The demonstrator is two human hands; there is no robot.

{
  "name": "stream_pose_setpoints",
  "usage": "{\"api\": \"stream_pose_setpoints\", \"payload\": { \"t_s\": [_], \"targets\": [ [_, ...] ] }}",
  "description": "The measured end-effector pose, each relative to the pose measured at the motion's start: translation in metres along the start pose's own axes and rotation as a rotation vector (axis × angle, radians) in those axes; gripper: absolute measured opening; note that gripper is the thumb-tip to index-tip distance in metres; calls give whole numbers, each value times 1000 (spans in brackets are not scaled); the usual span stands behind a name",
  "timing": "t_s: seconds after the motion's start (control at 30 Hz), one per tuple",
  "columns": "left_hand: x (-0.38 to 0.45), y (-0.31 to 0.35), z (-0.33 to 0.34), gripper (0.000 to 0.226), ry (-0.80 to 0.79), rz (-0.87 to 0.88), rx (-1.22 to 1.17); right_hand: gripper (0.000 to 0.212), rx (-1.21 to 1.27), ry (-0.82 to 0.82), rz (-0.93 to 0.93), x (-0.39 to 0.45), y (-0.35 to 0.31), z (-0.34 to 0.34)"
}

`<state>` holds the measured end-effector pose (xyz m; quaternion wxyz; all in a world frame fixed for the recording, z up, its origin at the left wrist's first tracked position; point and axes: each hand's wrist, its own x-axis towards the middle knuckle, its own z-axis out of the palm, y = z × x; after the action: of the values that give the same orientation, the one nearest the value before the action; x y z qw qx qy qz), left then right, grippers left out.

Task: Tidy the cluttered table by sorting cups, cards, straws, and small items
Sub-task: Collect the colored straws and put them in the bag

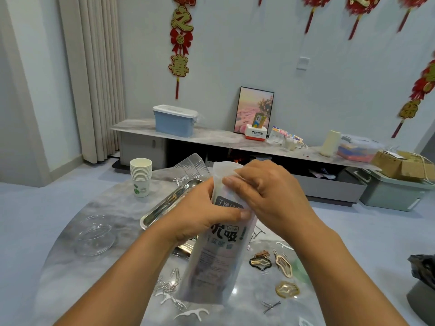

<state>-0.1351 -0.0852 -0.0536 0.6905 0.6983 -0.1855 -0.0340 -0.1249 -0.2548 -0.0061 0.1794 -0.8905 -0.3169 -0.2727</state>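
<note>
1. Left hand (pixel 200 215): thumb across the front of the straw bag (pixel 219 250), fingers curled round its left edge. Firm grip at the bag's middle.
2. Right hand (pixel 266 196): fingers bent over the bag's top, pinching the mouth near frame centre. Looks like closing or folding the opening; can't tell if a seal strip is there.
3. Bag: frosted white plastic with dark printed text, held tilted, bottom resting on or just above the table (pixel 70 267) at lower centre. Contents not visible through the plastic.
4. Doing it well, my call: keep the left hand steady as anchor, run the right fingers along the whole mouth so no straw ends poke out, keep the bag upright so nothing slides out.
5. Just behind the hands: metal tray (pixel 160 208), mostly hidden, with a clear ribbed plastic packet (pixel 190 168) above it.
6. Upper left of the table: stack of paper cups (pixel 140 175). Left edge: clear glass dish (pixel 94 234).
7. Lower centre-left: loose paper clips (pixel 167 284) and white floss picks (pixel 191 312), touching the bag's base area. Risk: setting the bag down on them.
8. Right of bag: hair clips (pixel 283 265), gold and black, scattered, unsorted.
9. Small items not yet sorted; task looks roughly midway.
</note>
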Motion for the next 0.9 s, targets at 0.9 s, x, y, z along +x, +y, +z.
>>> {"api": "stream_pose_setpoints", "payload": {
  "t_s": [0.9],
  "targets": [
    [10,-11,9,21,339,160,-331,14,636,-24,396,-6,12,-10]
  ]
}}
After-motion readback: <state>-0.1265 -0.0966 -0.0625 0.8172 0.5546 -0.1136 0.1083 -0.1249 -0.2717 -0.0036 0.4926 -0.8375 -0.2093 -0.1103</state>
